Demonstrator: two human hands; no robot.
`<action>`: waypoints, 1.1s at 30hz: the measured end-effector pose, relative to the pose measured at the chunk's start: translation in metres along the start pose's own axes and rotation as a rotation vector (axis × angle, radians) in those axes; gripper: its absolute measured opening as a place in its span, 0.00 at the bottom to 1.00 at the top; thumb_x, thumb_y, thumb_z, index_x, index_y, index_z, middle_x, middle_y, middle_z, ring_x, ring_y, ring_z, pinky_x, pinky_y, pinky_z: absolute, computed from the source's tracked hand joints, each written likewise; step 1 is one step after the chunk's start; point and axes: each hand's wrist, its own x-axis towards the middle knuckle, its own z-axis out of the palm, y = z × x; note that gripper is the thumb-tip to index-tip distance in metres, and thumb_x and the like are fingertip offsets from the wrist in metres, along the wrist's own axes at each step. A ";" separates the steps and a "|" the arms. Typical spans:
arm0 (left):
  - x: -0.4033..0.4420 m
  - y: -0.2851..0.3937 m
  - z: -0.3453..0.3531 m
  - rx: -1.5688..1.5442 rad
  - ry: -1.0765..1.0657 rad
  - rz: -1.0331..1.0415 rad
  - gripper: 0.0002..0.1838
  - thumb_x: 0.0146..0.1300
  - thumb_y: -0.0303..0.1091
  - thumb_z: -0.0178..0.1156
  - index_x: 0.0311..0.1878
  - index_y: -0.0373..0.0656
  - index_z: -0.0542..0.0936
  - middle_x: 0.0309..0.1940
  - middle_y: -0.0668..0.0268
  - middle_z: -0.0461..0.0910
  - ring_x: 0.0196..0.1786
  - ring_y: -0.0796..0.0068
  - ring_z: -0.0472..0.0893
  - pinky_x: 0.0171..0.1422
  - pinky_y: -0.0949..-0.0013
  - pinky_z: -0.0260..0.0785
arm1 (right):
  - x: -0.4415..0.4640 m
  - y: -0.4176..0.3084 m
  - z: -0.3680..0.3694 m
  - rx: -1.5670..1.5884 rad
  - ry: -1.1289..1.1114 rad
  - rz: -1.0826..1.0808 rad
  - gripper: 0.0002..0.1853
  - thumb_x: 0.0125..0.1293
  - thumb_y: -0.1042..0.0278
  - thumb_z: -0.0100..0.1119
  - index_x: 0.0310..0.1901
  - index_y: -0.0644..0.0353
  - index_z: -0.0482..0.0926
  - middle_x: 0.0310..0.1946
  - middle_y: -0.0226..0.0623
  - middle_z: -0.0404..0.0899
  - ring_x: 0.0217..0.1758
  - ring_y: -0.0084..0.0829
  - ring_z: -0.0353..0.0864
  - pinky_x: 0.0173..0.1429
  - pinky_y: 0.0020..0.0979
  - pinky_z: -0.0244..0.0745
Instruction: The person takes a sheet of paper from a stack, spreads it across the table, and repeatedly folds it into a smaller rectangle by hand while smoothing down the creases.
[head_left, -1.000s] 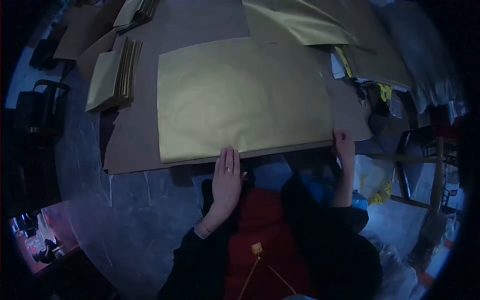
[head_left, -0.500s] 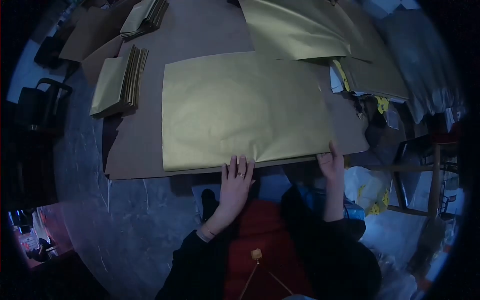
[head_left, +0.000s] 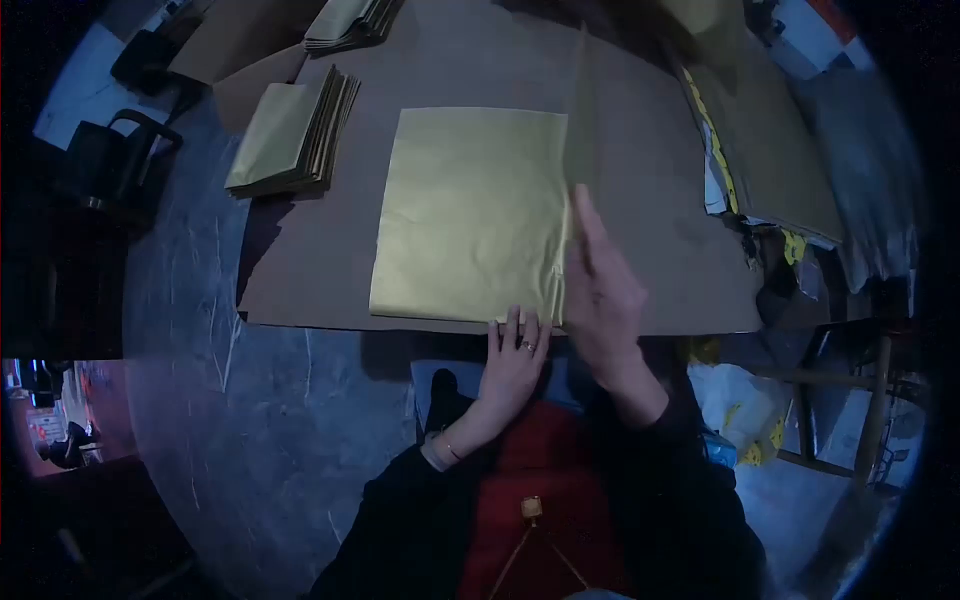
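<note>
A large gold paper sheet lies on the brown cardboard-covered table, its left part flat and its right part raised almost upright, edge-on to me. My left hand is at the sheet's near edge, fingers stretched out flat on the paper near the fold line. My right hand is at the raised part of the sheet, blurred by motion. Its fingers point away from me along the paper, and it appears to grip the near end of that flap; the exact finger contact is smeared.
A stack of folded gold paper stands at the table's left edge, with another folded stack beyond it. Brown sheets with yellow-and-white edging lie at the right. A wooden stool frame and a white bag are below right.
My right hand has moved left and up, swinging the sheet's right half from flat to nearly upright. My left hand stays on the near edge. The view has shifted; another gold sheet at the back has moved away.
</note>
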 end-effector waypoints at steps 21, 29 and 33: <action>-0.012 -0.002 0.037 0.008 0.057 -0.016 0.32 0.67 0.49 0.40 0.70 0.44 0.55 0.71 0.57 0.50 0.73 0.54 0.48 0.74 0.47 0.35 | -0.060 -0.003 0.202 -0.210 -0.640 -0.419 0.26 0.69 0.57 0.42 0.67 0.53 0.57 0.69 0.43 0.52 0.73 0.39 0.49 0.73 0.48 0.44; -0.012 0.000 0.036 0.021 0.021 -0.042 0.31 0.67 0.48 0.40 0.70 0.44 0.55 0.72 0.58 0.49 0.74 0.54 0.47 0.75 0.48 0.33 | -0.053 -0.005 0.193 -0.241 -0.606 -0.414 0.26 0.69 0.53 0.42 0.66 0.53 0.60 0.69 0.44 0.52 0.73 0.40 0.51 0.72 0.48 0.46; -0.012 0.000 0.035 0.017 -0.019 -0.024 0.31 0.67 0.49 0.40 0.70 0.44 0.55 0.72 0.58 0.49 0.74 0.53 0.46 0.75 0.48 0.33 | -0.055 -0.003 0.195 -0.225 -0.589 -0.408 0.26 0.68 0.55 0.45 0.66 0.52 0.59 0.69 0.44 0.52 0.73 0.40 0.51 0.71 0.48 0.47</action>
